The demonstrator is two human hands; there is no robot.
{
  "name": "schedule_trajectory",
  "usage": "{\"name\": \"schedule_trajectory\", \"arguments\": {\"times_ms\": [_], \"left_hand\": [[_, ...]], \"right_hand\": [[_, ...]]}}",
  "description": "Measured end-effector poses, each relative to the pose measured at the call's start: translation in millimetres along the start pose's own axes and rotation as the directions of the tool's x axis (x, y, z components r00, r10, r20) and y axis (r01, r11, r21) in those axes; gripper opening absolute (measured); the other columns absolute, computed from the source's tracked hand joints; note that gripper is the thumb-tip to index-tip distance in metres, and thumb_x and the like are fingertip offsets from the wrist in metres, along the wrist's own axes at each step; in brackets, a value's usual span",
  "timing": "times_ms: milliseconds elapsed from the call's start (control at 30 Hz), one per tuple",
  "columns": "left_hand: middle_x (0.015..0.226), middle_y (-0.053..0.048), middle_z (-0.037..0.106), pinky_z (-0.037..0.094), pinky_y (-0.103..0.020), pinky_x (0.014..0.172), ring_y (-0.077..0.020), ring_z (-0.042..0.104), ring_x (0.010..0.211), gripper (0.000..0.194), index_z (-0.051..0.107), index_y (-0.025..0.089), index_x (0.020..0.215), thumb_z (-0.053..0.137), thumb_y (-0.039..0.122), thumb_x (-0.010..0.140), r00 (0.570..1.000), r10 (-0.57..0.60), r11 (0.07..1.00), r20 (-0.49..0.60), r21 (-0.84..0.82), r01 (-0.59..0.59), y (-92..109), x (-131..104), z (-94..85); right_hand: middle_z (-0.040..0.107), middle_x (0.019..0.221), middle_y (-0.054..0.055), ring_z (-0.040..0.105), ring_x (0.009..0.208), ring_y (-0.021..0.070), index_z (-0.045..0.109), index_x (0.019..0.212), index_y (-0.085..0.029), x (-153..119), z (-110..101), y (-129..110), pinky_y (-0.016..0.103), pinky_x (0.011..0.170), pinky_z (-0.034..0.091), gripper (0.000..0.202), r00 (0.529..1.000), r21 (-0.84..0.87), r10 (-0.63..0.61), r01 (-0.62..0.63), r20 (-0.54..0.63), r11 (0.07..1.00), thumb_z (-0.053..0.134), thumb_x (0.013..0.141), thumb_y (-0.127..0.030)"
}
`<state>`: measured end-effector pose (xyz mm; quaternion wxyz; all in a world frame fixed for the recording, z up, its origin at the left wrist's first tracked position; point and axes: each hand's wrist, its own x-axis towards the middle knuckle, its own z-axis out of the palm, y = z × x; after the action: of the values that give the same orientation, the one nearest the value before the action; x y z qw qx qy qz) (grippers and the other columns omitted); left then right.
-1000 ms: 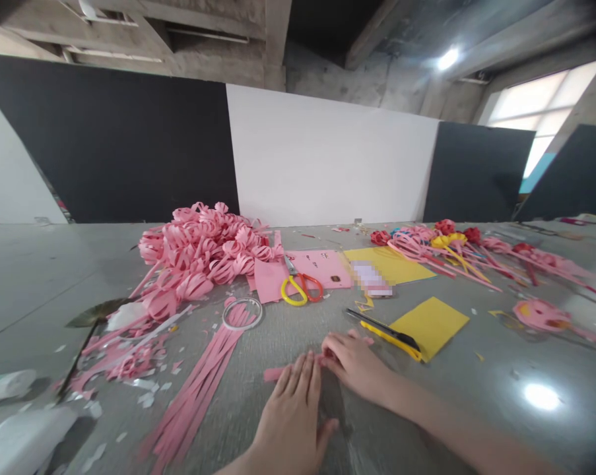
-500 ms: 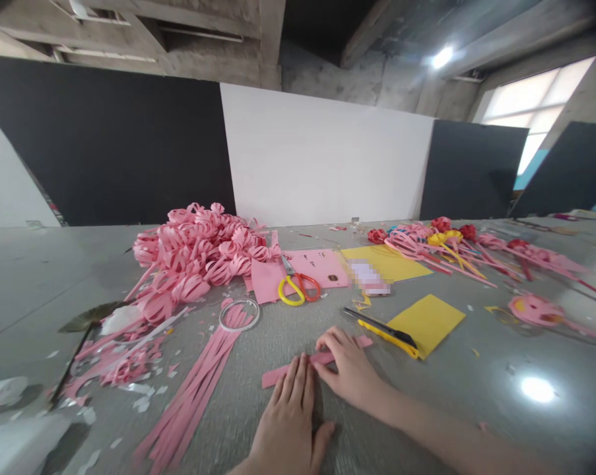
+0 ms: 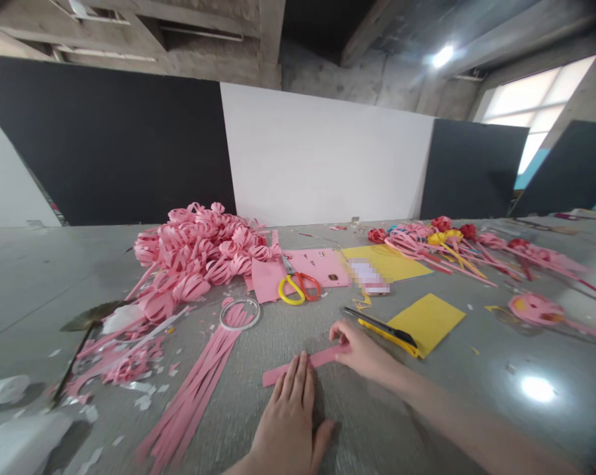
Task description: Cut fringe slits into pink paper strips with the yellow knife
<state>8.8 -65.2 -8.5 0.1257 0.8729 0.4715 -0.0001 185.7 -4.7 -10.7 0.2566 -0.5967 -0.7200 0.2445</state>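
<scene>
Left hand lay flat, ungripping, on the pink paper strip, right hand pinched its right end; strip seemed light, bendy, easily creased, best held by ends.

head-worn view looks forward and down over the near tabletop.

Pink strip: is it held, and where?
The right hand pinches the pink strip at its right end; the left hand lies flat across its middle.
</scene>
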Motion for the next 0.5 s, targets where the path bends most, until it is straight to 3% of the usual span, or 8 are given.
{"name": "schedule_trajectory", "arguments": {"times_ms": [167,267,400,500], "left_hand": [[0.137,-0.017,0.015,0.021,-0.045,0.100,-0.0301,0.014,0.125,0.066,0.027,0.004,0.130,0.029,0.050,0.083,0.997,0.043,0.998,-0.066,0.042,-0.040,-2.5,1.1,-2.9],[0.134,-0.019,0.028,0.024,-0.046,0.099,-0.0318,0.025,0.122,0.064,0.040,0.004,0.124,0.031,0.051,0.082,0.988,0.075,0.993,-0.135,0.098,-0.062,-2.7,2.0,-4.8],[0.127,-0.021,0.040,0.031,-0.047,0.095,-0.0338,0.036,0.116,0.062,0.046,0.003,0.117,0.032,0.051,0.081,0.979,0.056,0.985,-0.195,0.172,-0.022,-1.6,2.3,-2.4],[0.121,-0.022,0.045,0.036,-0.047,0.091,-0.0345,0.041,0.112,0.062,0.047,0.002,0.116,0.031,0.051,0.081,0.976,0.032,0.977,-0.213,0.215,0.015,-1.0,2.0,0.7]], "right_hand": [[0.049,0.073,-0.003,0.049,0.068,0.0119,0.048,0.073,-0.019,-0.1,0.4,2.4,0.024,0.066,0.038,0.028,0.998,-0.011,-0.056,0.056,-0.018,0.998,0.049,0.056,0.004],[0.052,0.078,-0.001,0.051,0.072,0.0123,0.051,0.074,-0.019,-2.3,1.9,1.0,0.024,0.066,0.039,0.024,0.985,-0.019,-0.169,0.168,-0.032,0.986,0.050,0.061,0.002],[0.053,0.082,0.001,0.052,0.078,0.0133,0.055,0.071,-0.019,-4.8,2.6,0.1,0.026,0.071,0.040,0.014,0.944,-0.096,-0.330,0.327,-0.022,0.940,0.055,0.067,-0.005],[0.052,0.082,0.001,0.051,0.079,0.0138,0.056,0.069,-0.018,-5.0,4.3,1.6,0.027,0.073,0.040,0.011,0.939,-0.137,-0.340,0.331,-0.054,0.934,0.058,0.068,-0.007]]}}
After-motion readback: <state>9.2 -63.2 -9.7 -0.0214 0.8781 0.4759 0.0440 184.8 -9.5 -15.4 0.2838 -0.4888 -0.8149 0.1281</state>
